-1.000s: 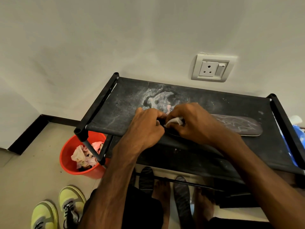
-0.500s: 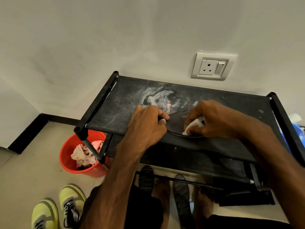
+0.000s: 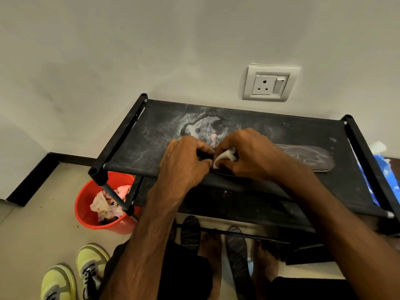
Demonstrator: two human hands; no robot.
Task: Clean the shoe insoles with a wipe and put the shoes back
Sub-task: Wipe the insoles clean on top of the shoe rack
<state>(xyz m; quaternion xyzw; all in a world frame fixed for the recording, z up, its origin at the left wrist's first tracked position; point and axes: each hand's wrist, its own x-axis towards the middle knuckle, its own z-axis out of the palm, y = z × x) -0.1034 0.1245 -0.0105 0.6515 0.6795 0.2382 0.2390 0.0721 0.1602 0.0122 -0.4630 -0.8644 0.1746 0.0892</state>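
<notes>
On the rack (image 3: 138, 148), the left hand (image 3: 184, 163) pinches the left end of the insole (image 3: 307, 158); the right hand (image 3: 249, 154) grips a wipe (image 3: 225, 158) against it.

The left hand (image 3: 184, 163) and right hand (image 3: 249, 156) fill the middle of the rack (image 3: 138, 152) top. Bare dusty fabric lies open to their left. An insole (image 3: 307, 158) covers the right part. Side bars (image 3: 120, 135) and the wall (image 3: 151, 50) behind close the edges.

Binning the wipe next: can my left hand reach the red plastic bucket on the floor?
Probably yes: left hand is on that side; only the black rack's corner leg crosses over the bucket.
</notes>
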